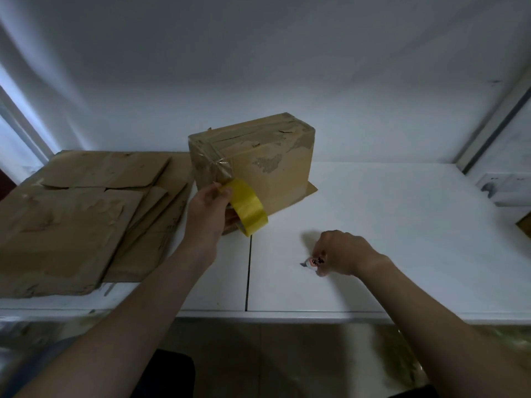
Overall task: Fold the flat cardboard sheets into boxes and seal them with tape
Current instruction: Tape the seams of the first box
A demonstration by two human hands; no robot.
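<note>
Tape roll [249,209] in my left grip [205,209], thumb on the outside of the yellow ring and fingers tucked into the core, held just in front of the box. A clear strip runs taut from the roll up to the near left corner of the cardboard box [267,156], where it is stuck down over the edge. The box stands closed on the counter [388,225], back of centre. Tape crosses its top seam and its skin is scuffed and torn in patches. A flap of cardboard pokes out from under its right end.

My right grip [343,251] is low over the counter, well to the right of the roll, fingers closed round a small cutter [313,262]. The grey blade tip points left, out of the fist. Whether the blade touches the counter, I cannot tell.

On the left, the stack of flat cardboard sheets [71,214] lies spread and overlapping. It reaches towards the counter's near edge, and its right side is just beside the box and my left wrist. A dark seam [248,271] runs down the counter between my two arms. Far right there's a wall socket [505,188], and a brown cardboard corner [524,225] at the frame edge.
</note>
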